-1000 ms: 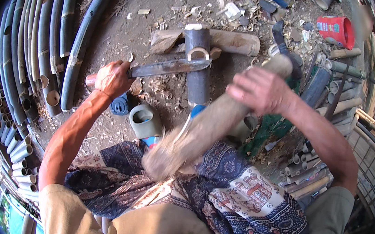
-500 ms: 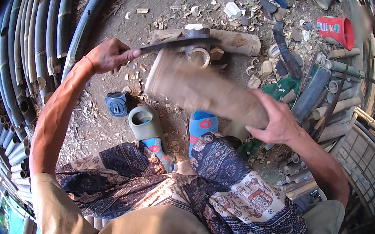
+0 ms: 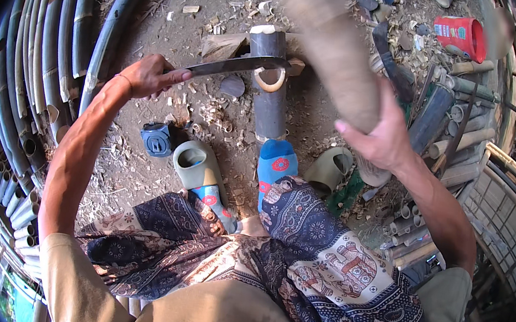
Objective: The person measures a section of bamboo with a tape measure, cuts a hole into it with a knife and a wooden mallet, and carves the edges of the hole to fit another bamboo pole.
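Note:
My left hand (image 3: 151,76) is closed round the handle end of a long dark-bladed knife (image 3: 231,66). Its blade lies across a grey-green bamboo tube (image 3: 269,112) at a cut opening with a pale rim (image 3: 270,84). My sock-covered foot (image 3: 278,162) is at the tube's near end, and the tube rests against a split log (image 3: 220,46). In my right hand (image 3: 382,137) is a thick wooden club (image 3: 333,45), raised and blurred, with its far end beyond the upper edge.
Long bamboo poles (image 3: 62,27) line the left. A blue tape measure (image 3: 157,140) and olive clogs (image 3: 198,161) are by my feet. Wood chips cover the ground. Another large knife (image 3: 394,62), a red container (image 3: 457,37) and cut bamboo (image 3: 430,121) lie to the right.
My right hand has swung the club up and away from the blade, uncovering the bamboo tube. The left hand with the knife has stayed nearly in place.

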Motion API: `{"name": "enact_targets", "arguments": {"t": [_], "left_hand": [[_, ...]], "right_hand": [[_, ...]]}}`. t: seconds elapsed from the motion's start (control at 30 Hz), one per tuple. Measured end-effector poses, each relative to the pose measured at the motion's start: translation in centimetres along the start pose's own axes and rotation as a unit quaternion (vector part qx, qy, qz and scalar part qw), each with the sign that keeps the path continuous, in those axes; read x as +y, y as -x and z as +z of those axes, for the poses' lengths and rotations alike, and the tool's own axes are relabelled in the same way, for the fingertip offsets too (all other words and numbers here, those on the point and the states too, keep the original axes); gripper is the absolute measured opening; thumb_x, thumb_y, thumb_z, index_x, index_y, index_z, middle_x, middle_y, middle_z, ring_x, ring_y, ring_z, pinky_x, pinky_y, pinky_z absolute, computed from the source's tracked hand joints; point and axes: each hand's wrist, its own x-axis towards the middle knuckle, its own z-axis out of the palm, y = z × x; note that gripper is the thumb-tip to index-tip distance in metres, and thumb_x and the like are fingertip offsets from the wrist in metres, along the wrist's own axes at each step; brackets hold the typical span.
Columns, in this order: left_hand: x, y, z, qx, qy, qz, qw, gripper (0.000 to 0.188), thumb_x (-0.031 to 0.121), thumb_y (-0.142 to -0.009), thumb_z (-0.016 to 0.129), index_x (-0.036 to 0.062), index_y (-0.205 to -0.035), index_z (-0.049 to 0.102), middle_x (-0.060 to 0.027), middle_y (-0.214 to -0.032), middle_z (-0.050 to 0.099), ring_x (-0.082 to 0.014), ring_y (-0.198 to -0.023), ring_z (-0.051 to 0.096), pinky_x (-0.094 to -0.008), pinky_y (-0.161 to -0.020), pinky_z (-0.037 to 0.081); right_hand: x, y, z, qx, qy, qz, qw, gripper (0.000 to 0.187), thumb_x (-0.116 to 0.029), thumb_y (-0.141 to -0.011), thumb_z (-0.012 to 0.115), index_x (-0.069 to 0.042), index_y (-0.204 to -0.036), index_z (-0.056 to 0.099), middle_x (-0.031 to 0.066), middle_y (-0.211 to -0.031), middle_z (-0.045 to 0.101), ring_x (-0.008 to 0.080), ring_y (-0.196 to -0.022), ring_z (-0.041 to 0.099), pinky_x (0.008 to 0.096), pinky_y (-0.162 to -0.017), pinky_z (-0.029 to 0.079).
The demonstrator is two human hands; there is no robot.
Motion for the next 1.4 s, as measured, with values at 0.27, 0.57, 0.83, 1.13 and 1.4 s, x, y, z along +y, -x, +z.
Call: {"name": "enact_targets", "arguments": {"t": [0.27,0.57,0.83,1.13,1.4], "left_hand": [[0.0,2.8,2.6,0.135,-0.151,0.101,0.974,0.057,0.058,-0.087,0.057,0.0028,-0.073,0.064,-0.0145,-0.054,0.052,-0.0341,-0.053,0.056,-0.0424,-0.054,0.045],[-1.7,7.2,7.4,0.464,0.038,-0.017,0.885,0.043,0.041,-0.089,0.061,0.0015,-0.102,0.052,-0.0261,-0.093,0.062,-0.0444,-0.088,0.060,-0.0504,-0.076,0.048],[-8.3,4.1,6.4,0.495,-0.084,-0.072,0.862,0.047,0.019,-0.082,0.070,0.0005,-0.117,0.046,-0.0229,-0.106,0.055,-0.0414,-0.102,0.055,-0.0482,-0.086,0.047],[0.3,-0.6,9.1,0.450,-0.082,0.121,0.881,0.047,0.020,-0.080,0.073,0.0010,-0.117,0.053,-0.0214,-0.117,0.056,-0.0395,-0.109,0.052,-0.0447,-0.097,0.042],[11.9,-0.5,14.9,0.223,0.290,0.020,0.930,0.064,0.044,-0.084,0.071,-0.0066,-0.119,0.056,-0.0222,-0.113,0.064,-0.0309,-0.104,0.063,-0.0400,-0.093,0.049]], "right_hand": [[2.0,2.4,0.8,0.033,0.031,0.044,0.998,0.083,-0.025,-0.071,0.078,0.003,-0.137,0.036,0.0266,-0.121,0.058,0.0330,-0.110,0.061,0.0412,-0.094,0.046],[10.7,20.6,9.7,0.184,0.010,0.322,0.928,0.080,-0.025,-0.072,0.080,0.002,-0.136,0.038,0.0262,-0.122,0.055,0.0376,-0.112,0.056,0.0424,-0.096,0.043],[15.4,16.8,5.6,0.294,0.247,0.135,0.914,0.065,-0.015,-0.078,0.067,-0.001,-0.136,0.040,0.0247,-0.128,0.042,0.0421,-0.122,0.039,0.0477,-0.105,0.031],[18.1,-3.2,-2.9,0.079,0.398,0.186,0.895,0.051,-0.017,-0.078,0.067,-0.007,-0.124,0.049,0.0169,-0.119,0.052,0.0378,-0.113,0.050,0.0494,-0.092,0.044],[16.3,-5.2,-5.9,0.021,0.298,0.156,0.941,0.049,-0.019,-0.077,0.061,-0.004,-0.122,0.048,0.0231,-0.110,0.057,0.0394,-0.104,0.057,0.0474,-0.088,0.046]]}}
